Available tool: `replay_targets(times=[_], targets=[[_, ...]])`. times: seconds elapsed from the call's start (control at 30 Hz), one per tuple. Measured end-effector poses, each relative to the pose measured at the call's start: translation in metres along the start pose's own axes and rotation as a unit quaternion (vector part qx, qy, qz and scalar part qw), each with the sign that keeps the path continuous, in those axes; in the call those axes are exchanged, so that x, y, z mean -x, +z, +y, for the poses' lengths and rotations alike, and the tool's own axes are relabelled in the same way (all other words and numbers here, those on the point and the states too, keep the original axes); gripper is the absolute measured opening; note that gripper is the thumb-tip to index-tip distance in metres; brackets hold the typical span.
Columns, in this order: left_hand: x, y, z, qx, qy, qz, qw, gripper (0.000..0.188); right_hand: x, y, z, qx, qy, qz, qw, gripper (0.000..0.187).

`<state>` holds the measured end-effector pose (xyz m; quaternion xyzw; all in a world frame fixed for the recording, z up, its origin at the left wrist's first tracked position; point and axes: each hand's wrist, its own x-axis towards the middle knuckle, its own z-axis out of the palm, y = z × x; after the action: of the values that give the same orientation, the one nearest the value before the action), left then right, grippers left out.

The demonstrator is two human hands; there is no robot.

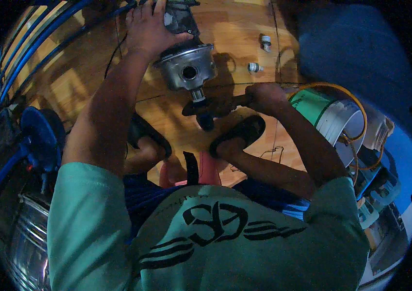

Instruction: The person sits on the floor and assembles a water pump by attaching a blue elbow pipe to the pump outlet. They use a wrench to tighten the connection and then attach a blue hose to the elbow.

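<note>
Pump (207, 63) is being steadied on the wood-look floor (244, 24), top centre of frame; its stainless casing is facing the lower edge, dark round port showing. Left hand (150, 31) is being spread over the dark motor housing (185, 23), fingers extended, thumb splayed wide: reading as a brace, not a full clasp. Handle of a dark wrench-like tool (239, 101) is being gripped in the closed fist of the right hand (268, 100), right of centre. Tool head is lying in shadow by the metal nozzle (197, 95); whether the nozzle or the dark blue fitting (206, 121) below is being bitten can't be told.

Step, as judged: fitting at the nozzle is being worked; tightening or loosening can't be told. Next move is probably calling for the tool head seated square and torque countered at the motor.

Two small pipe fittings (265, 42) are lying loose, upper right of centre. Green-and-white bucket (307, 103) is sitting at right, yellow hose (329, 86) running beside it.
</note>
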<state>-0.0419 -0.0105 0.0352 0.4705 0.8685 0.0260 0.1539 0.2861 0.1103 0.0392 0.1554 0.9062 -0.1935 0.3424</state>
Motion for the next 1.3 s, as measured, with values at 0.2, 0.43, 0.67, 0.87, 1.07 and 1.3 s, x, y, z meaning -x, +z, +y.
replay_targets(times=[0.2, 0.43, 0.67, 0.87, 1.07, 1.3], targets=[[0.001, -0.01, 0.006, 0.019, 0.0, 0.013, 1.0, 0.123, 0.044, -0.043, -0.059, 0.052, -0.002, 0.04, 0.998, 0.029], [0.001, -0.003, -0.002, 0.035, 0.022, 0.028, 0.999, 0.124, 0.038, -0.088, -0.147, 0.112, 0.104, -0.077, 0.985, 0.021], [0.0, -0.002, -0.009, 0.05, 0.018, 0.01, 0.999, 0.127, 0.029, -0.11, -0.174, 0.132, 0.13, -0.157, 0.97, 0.026], [0.0, -0.005, -0.006, 0.062, 0.038, -0.012, 0.997, 0.126, 0.034, -0.082, -0.141, 0.119, 0.163, -0.114, 0.973, 0.038], [0.001, 0.003, -0.009, 0.058, 0.032, 0.013, 0.998, 0.125, 0.028, -0.099, -0.16, 0.144, 0.139, -0.131, 0.971, 0.038], [0.002, -0.012, 0.003, 0.052, 0.01, -0.003, 0.999, 0.126, 0.035, -0.073, -0.12, 0.12, 0.114, -0.086, 0.983, 0.039]])
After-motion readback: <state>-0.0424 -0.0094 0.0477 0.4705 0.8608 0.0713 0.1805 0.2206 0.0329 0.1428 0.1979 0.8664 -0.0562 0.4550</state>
